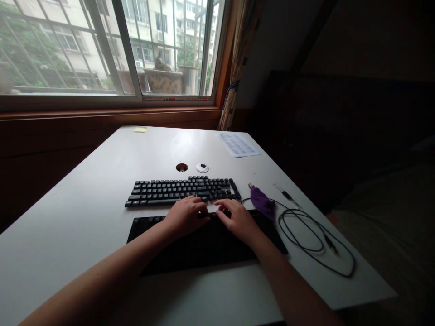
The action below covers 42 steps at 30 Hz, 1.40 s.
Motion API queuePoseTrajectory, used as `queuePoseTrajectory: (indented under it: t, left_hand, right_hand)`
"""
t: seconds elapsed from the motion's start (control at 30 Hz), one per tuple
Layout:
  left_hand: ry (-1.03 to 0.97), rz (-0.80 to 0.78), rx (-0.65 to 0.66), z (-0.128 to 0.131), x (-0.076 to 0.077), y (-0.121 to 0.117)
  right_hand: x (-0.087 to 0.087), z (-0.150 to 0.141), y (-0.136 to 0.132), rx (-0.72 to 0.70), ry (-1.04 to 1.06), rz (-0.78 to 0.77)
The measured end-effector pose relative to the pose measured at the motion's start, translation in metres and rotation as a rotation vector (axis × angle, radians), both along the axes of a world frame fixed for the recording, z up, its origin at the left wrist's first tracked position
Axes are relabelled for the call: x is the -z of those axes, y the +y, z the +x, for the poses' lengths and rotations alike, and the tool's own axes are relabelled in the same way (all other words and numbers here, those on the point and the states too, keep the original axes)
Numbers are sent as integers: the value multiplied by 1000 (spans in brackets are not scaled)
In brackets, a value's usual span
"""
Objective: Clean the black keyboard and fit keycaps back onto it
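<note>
A dark keyboard base [204,249] lies flat on the white table in front of me, with a few keycaps [149,220] showing along its upper left edge. Just behind it, loose black keycaps [163,190] stand in keyboard-like rows. My left hand [185,215] rests over the base's top edge, thumb and fingers closed together; whatever they pinch is too small to make out. Close beside it, my right hand [238,219] touches the same edge, its bent fingers slightly apart and nothing visible between them. Both hands hide part of the base.
Right of the base lie a purple cloth [261,202], a wire keycap puller [287,195] and a coiled black cable [306,249]. Farther back are printed sheets [239,145], a yellow sticky note [140,129], a round table hole [181,167] and its white cover [202,168].
</note>
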<state>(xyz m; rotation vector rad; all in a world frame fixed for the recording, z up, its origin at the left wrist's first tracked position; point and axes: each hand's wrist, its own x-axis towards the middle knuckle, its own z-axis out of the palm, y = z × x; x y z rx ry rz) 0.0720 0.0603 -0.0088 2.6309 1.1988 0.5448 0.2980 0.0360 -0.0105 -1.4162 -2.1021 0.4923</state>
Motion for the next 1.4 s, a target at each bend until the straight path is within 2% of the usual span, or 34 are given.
queuePoseTrajectory:
  t: [0.17,0.33,0.47,0.57,0.67,0.83,1.0,1.4]
  left_hand:
    - [38,17,15,0,-3,-1]
    - [33,47,36,-5,-24,1]
    - [12,128,-66,-22,-46,19]
    - [48,206,-143,-39,-51,44]
    - [99,234,-186,-52,-44,69]
    - [203,223,-144,-57,-25,95]
    - [199,204,-168,-54,-14,101]
    - [219,156,-201,-51,-8,103]
  right_hand:
    - [1,0,1,-1,-5,-2]
    - [1,1,1,1,-2,12]
    - [-1,0,0,-2,-9,-4]
    - [-1,0,0,-6,-8,2]
    - [1,1,1,1,-15,7]
    - [4,1,2,-1,-21,10]
    - [5,1,3,0,-20,22]
    - [5,0,1,10,-28,26]
